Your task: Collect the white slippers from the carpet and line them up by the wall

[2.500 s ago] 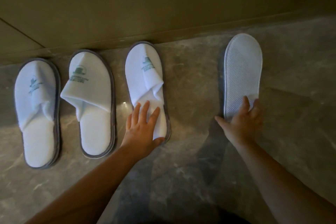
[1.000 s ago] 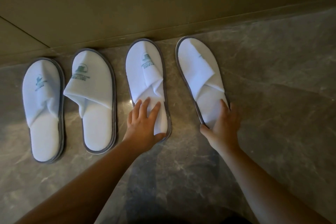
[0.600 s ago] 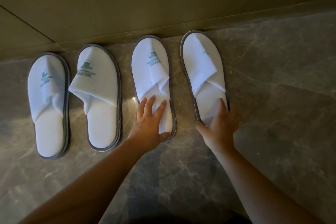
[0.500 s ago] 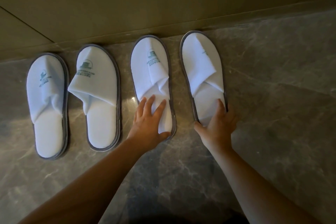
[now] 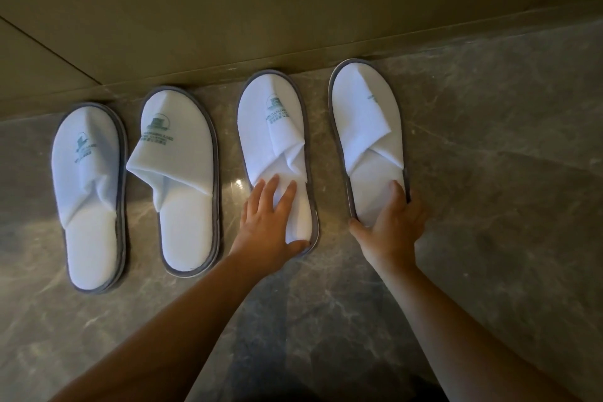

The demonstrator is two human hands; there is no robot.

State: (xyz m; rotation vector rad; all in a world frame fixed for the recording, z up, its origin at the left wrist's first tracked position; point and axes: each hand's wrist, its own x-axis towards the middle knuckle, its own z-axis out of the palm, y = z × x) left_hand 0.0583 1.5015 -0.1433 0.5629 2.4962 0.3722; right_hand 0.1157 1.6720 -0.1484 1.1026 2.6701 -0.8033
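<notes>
Several white slippers with grey edging lie side by side on the floor, toes at the wall. The leftmost slipper point(image 5: 88, 192) and the second slipper point(image 5: 186, 179) lie untouched. My left hand point(image 5: 267, 222) lies on the heel end of the third slipper point(image 5: 274, 127), fingers spread on top and thumb hooked round its heel edge. My right hand point(image 5: 394, 222) grips the heel of the rightmost slipper point(image 5: 365, 121), thumb on the left rim and fingers over the insole. That slipper lies upper side up, angled slightly left.
A beige wall point(image 5: 293, 10) with a low skirting strip runs across the top. The floor point(image 5: 489, 238) is dark grey polished marble that stretches out to the right of the row and towards me.
The rightmost slipper was sole-up and farther right; my right hand has turned it over and brought it in beside the third one. My left hand has stayed on the third slipper.
</notes>
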